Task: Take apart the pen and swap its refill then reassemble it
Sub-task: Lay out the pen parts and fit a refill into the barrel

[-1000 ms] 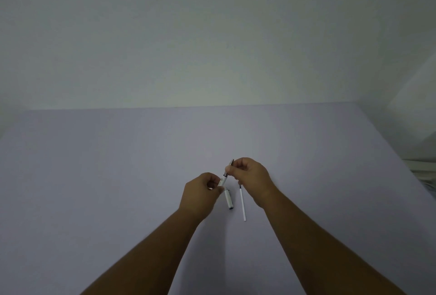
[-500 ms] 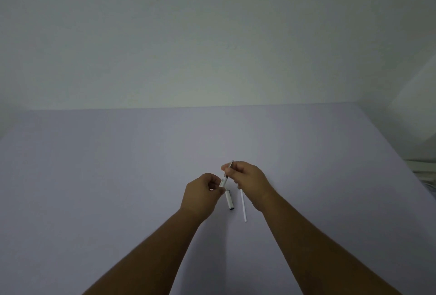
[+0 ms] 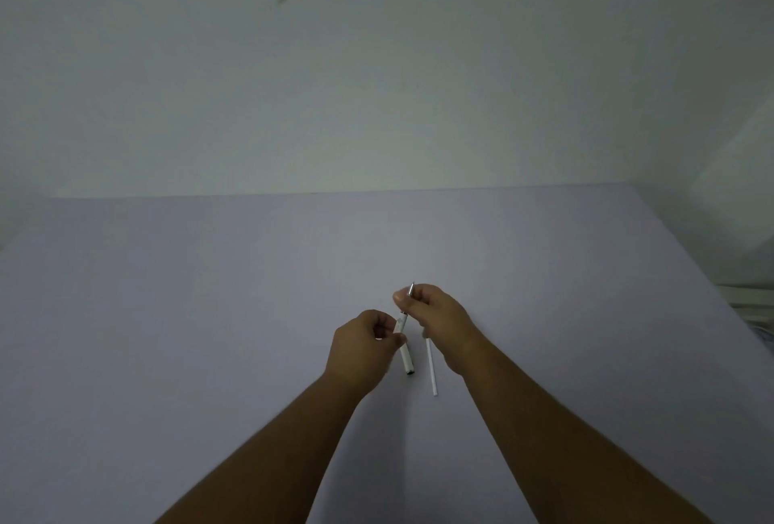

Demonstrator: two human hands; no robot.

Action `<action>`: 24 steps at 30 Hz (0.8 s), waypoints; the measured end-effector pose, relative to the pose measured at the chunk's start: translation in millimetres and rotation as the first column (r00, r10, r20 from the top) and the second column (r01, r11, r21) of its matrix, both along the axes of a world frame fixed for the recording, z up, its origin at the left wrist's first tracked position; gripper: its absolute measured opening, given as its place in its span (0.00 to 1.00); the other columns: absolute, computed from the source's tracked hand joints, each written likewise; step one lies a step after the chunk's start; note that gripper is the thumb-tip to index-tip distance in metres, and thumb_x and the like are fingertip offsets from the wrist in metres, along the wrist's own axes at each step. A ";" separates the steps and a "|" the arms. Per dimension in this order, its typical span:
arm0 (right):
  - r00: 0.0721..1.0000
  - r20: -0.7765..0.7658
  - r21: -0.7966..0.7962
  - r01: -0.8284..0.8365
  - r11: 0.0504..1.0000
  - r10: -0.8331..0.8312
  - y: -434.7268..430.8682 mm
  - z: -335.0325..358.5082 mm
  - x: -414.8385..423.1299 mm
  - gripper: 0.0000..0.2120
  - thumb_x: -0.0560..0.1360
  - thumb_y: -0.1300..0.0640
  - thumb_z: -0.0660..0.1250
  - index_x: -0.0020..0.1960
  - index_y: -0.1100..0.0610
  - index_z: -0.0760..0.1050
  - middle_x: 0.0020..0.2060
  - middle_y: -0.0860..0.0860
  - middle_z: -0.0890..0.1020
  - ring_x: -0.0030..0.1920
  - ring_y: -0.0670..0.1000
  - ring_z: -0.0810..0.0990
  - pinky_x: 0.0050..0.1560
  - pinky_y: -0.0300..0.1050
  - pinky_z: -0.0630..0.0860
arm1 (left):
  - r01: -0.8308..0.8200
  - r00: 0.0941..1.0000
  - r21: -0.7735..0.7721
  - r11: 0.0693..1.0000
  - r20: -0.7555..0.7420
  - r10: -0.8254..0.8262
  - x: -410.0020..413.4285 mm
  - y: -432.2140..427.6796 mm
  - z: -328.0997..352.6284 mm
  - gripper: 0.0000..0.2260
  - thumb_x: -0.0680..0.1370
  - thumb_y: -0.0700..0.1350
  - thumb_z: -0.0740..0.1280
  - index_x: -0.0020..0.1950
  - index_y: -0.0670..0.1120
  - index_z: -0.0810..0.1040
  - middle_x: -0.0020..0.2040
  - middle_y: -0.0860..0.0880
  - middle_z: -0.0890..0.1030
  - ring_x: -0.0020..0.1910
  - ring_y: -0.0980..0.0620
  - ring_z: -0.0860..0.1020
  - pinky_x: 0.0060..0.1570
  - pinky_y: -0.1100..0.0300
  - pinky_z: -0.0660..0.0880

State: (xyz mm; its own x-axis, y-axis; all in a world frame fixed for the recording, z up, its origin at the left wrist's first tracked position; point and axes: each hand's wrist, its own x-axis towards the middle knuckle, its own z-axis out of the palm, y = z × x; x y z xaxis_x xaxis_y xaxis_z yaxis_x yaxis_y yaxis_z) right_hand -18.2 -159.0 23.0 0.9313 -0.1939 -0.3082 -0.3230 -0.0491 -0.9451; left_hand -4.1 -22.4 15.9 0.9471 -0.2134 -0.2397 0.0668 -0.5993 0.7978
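Observation:
My left hand (image 3: pixel 363 345) grips a white pen barrel (image 3: pixel 401 323) near its upper end, just above the table. My right hand (image 3: pixel 435 316) pinches the pen's dark tip section (image 3: pixel 411 291), whose metal point sticks up past my fingers. On the table below the hands lies a short white pen part with a dark end (image 3: pixel 407 361). To its right lies a thin white refill (image 3: pixel 431 366), its upper end hidden under my right hand.
The work surface is a wide pale lilac table (image 3: pixel 209 314) against a plain light wall. The table's right edge (image 3: pixel 695 272) runs diagonally, with some pale objects beyond it at the far right.
My right hand has drawn the tip section slightly up and away from the barrel, so more of the barrel's end shows between the hands. The parts on the table have not moved.

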 end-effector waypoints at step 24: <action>0.999 -0.031 -0.077 0.036 0.996 -0.039 -2.2 1.1 -1.8 0.13 0.70 0.44 0.70 0.35 0.51 0.72 0.32 0.46 0.75 0.35 0.46 0.73 0.37 0.40 0.69 | 0.014 0.999 0.003 1.000 -0.029 -0.014 -7.0 -4.4 2.9 0.04 0.73 0.46 0.71 0.43 0.51 0.76 0.35 0.57 0.77 0.34 0.60 0.75 0.33 0.68 0.69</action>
State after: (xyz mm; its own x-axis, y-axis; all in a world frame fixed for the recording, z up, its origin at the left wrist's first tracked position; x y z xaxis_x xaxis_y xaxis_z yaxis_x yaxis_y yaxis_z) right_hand -19.9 -161.2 24.2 0.9128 -0.2526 -0.3210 -0.3564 -0.1083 -0.9280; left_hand -11.2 -26.8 18.8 0.9367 -0.2261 -0.2673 0.0810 -0.6029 0.7937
